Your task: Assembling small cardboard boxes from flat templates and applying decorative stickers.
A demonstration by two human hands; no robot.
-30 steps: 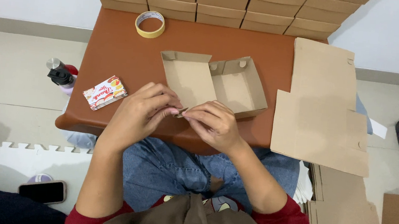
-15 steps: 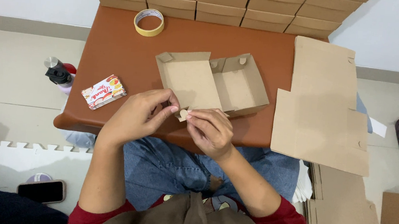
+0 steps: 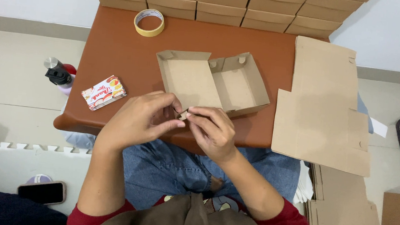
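The open cardboard box point(image 3: 212, 82) lies near the middle of the brown table point(image 3: 118, 46), its near-left corner reaching toward the near edge, where both hands meet. The left hand point(image 3: 138, 119) curls around that corner with fingers bent, pinching the corner flap from the left; the right hand point(image 3: 213, 131) pinches the same flap from the right, thumb and forefinger closed on the small tab. Neither hand is free. The step in hand appears to be forming the near-left corner of the box: the far corners already stand folded, with tabs showing in the far wall. The next move likely calls for a firm tuck of the tab into its slot while the wall is kept upright; the slot itself is hidden by the fingers. A roll of tape point(image 3: 149, 22) rests near the far-left corner, a small printed packet point(image 3: 103, 92) near the left edge. Flat cardboard blanks point(image 3: 323, 105) overhang the right edge, and finished boxes point(image 3: 220, 2) are stacked along the far edge.
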